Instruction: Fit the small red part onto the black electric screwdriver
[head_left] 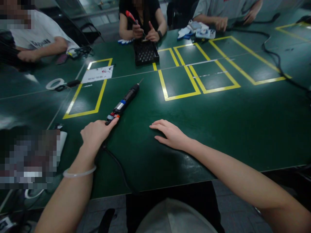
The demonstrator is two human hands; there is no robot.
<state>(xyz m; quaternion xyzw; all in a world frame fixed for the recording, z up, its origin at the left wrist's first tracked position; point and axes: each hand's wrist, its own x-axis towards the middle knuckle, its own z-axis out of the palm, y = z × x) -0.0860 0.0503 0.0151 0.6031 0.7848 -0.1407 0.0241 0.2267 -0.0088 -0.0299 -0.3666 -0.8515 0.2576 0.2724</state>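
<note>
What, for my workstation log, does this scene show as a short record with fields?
Left grip: holding the rear end of a black corded tool
Bit: thin, pointing away from the wearer
Right grip: open, nothing visible in it
Surface: green table marked with yellow outlines
Across: black tray by a co-worker's hands

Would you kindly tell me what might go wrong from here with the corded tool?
The left hand holds the corded tool near its rear end, so its front might swing. The thin, exposed bit could scratch the table. The cord, running towards the near edge, might snag and tug.
</note>
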